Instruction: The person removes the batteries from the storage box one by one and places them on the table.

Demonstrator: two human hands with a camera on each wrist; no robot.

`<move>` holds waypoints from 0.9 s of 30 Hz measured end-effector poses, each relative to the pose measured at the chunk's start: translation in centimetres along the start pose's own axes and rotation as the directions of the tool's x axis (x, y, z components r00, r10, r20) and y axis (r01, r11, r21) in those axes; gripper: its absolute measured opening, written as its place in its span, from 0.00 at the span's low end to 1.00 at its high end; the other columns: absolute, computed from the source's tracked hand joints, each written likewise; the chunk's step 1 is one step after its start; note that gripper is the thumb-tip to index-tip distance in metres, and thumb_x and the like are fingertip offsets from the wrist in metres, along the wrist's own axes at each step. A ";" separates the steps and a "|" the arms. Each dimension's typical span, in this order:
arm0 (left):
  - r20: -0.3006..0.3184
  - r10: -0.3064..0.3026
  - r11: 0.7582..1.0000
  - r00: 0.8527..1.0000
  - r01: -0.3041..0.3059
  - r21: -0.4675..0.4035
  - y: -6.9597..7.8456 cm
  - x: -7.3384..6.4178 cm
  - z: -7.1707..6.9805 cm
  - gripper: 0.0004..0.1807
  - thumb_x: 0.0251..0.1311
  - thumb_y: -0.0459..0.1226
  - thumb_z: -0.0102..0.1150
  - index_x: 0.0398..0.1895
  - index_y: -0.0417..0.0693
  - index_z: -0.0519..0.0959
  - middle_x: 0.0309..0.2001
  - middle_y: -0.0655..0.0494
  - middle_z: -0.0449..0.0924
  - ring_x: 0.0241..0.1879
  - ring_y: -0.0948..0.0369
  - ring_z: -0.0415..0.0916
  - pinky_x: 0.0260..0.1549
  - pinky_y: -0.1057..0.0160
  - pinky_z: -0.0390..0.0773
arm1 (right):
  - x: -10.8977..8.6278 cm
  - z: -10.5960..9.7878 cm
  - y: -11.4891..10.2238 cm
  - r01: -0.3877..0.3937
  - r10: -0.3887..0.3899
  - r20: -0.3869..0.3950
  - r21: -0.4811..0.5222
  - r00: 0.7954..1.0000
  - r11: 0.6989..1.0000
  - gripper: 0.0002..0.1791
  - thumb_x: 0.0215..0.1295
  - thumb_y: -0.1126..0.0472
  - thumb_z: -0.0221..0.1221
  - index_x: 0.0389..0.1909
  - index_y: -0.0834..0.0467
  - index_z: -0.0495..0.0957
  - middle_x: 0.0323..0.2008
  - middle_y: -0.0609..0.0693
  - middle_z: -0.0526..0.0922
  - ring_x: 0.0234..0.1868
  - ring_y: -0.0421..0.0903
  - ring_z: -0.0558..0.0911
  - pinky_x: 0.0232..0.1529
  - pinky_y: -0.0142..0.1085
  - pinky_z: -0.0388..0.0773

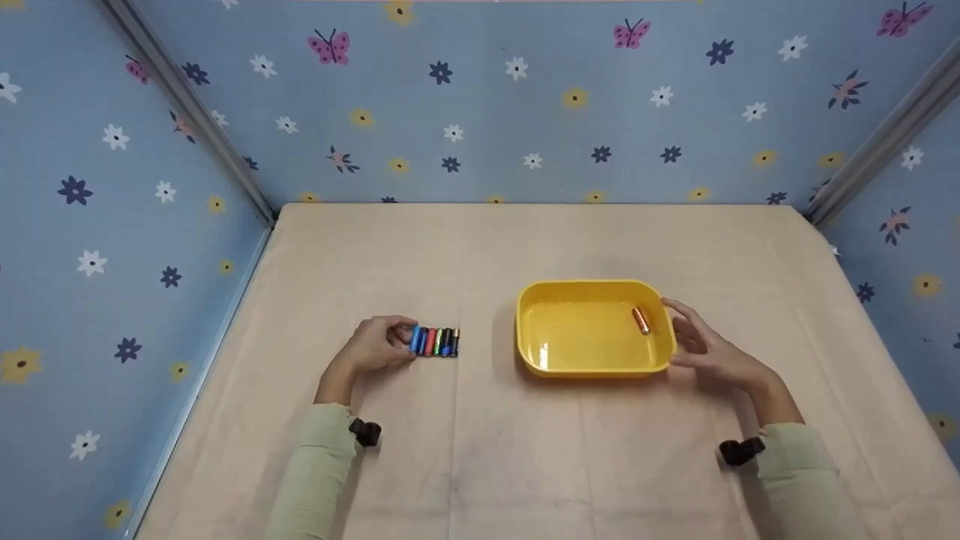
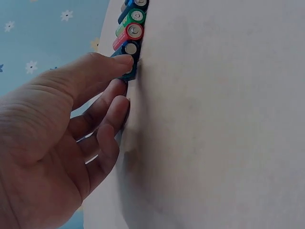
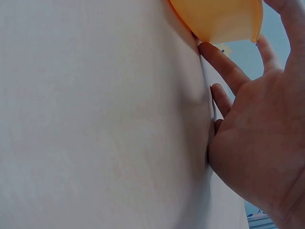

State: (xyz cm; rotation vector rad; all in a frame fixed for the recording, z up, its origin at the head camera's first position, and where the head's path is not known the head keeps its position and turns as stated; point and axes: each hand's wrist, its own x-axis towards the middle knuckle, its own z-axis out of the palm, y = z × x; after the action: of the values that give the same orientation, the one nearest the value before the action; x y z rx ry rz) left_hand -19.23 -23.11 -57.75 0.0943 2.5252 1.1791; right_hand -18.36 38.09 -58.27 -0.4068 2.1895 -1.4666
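My left hand (image 1: 377, 343) is at the left end of a row of several batteries lying side by side. Its thumb and a finger pinch the light-blue battery (image 1: 415, 340) at opposite ends. Beside that one are a dark-blue battery (image 1: 423, 341), a red battery (image 2: 134, 31) and a green battery (image 2: 136, 16). To the right stands a yellow plastic tub (image 1: 592, 373) with a copper-coloured battery (image 1: 640, 320) lying inside near its right wall. My right hand (image 1: 709, 352) has its fingers spread against the tub's right end, touching the outside.
Beige cloth (image 1: 487, 450) covers the table, with shallow creases. Blue patterned panels (image 1: 495, 97) rise at the back and both sides, joined by grey corner posts (image 1: 195, 112). A black wrist camera (image 1: 366, 433) sits by the left sleeve, another wrist camera (image 1: 741, 451) by the right.
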 end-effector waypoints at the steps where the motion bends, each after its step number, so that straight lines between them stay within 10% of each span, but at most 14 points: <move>1: 0.011 0.002 1.000 1.000 -0.002 0.000 0.1 0.0 -0.1 0.32 0.66 0.28 0.77 0.73 0.35 0.81 0.52 0.42 0.86 0.44 0.57 0.76 0.40 0.64 0.77 | 0.0 0.0 0.0 -0.002 0.002 -0.001 -0.002 1.000 1.000 0.54 0.81 0.63 0.65 0.94 0.44 0.40 0.91 0.70 0.48 0.91 0.78 0.46 0.83 0.83 0.39; 15: -0.080 0.062 0.996 0.995 -0.056 0.072 1.8 0.2 -1.1 0.25 0.74 0.36 0.71 0.72 0.40 0.83 0.52 0.42 0.90 0.49 0.51 0.85 0.41 0.64 0.78 | 0.1 -0.3 0.0 -0.021 0.021 -0.014 -0.032 1.000 0.999 0.55 0.81 0.61 0.65 0.94 0.41 0.40 0.92 0.69 0.50 0.91 0.77 0.50 0.83 0.82 0.44; 27: -0.297 0.064 0.994 0.953 -0.033 0.106 4.4 0.7 0.6 0.23 0.74 0.40 0.70 0.69 0.45 0.86 0.51 0.47 0.92 0.47 0.51 0.89 0.39 0.63 0.75 | 0.0 0.0 -0.1 -0.035 0.035 -0.012 -0.003 0.999 0.999 0.55 0.80 0.61 0.66 0.94 0.42 0.41 0.92 0.68 0.47 0.92 0.76 0.45 0.83 0.83 0.38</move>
State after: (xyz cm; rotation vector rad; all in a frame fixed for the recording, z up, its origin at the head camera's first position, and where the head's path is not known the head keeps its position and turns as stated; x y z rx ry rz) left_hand -20.05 -19.70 -55.02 0.0012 2.8625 1.1609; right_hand -18.35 38.08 -58.17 -0.3605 2.1969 -1.4512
